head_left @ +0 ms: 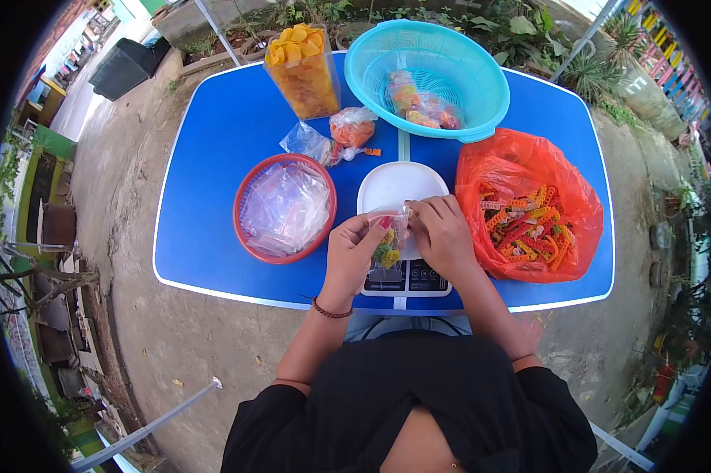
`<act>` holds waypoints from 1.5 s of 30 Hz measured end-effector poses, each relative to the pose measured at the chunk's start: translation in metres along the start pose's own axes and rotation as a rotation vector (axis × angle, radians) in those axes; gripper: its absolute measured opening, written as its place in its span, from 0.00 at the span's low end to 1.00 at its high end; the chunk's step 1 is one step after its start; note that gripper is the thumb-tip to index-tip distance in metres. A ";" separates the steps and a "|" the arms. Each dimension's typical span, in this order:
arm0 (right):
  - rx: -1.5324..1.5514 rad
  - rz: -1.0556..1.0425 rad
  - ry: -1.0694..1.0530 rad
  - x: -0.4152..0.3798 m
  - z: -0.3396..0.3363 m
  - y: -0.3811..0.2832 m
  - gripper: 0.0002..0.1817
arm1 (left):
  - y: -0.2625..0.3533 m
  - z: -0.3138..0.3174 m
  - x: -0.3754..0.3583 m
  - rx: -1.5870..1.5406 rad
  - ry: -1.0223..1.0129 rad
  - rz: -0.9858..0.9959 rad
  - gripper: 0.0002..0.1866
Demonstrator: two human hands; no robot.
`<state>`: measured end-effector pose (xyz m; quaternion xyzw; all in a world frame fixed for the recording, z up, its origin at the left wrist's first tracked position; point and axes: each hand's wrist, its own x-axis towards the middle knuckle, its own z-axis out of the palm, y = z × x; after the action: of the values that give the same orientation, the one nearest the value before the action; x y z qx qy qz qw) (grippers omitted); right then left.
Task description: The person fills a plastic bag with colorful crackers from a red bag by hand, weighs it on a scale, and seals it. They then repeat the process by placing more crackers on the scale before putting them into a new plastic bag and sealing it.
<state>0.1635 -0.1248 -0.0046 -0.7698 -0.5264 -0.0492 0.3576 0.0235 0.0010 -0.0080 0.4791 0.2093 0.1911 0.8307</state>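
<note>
My left hand (350, 254) is closed on a small clear plastic bag (387, 251) with yellow and green crinkled snacks in its lower part. The thumb presses on the front of the bag. At the bag's upper right edge, my right hand (443, 235) is closed with its fingers curled on the plastic; the fingertips are partly hidden. Both hands are above a kitchen scale (402, 180) with a white round-cornered plate and a dark control panel. To the right, an open red plastic bag (580, 213) holds many orange, yellow and red crinkled snacks (532, 229).
A red basket (242, 233) of clear plastic bags (284, 205) stands on the left of the blue table (202, 158). Behind are a container of yellow chips (302, 75), knotted bags of orange snacks (351, 130), and a turquoise basket (481, 94) with several filled bags (418, 106).
</note>
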 end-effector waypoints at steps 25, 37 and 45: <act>0.455 0.259 -0.096 0.005 -0.019 -0.006 0.13 | -0.002 -0.001 -0.003 0.152 0.011 0.026 0.12; 0.707 0.286 0.033 0.005 -0.033 -0.014 0.07 | 0.007 0.009 -0.008 0.164 -0.067 0.010 0.13; 0.457 0.077 -0.115 0.009 -0.043 -0.010 0.06 | 0.003 0.007 -0.007 0.153 -0.119 -0.004 0.13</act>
<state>0.1721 -0.1417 0.0364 -0.6899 -0.5135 0.1288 0.4938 0.0206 -0.0065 -0.0011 0.5513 0.1743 0.1442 0.8031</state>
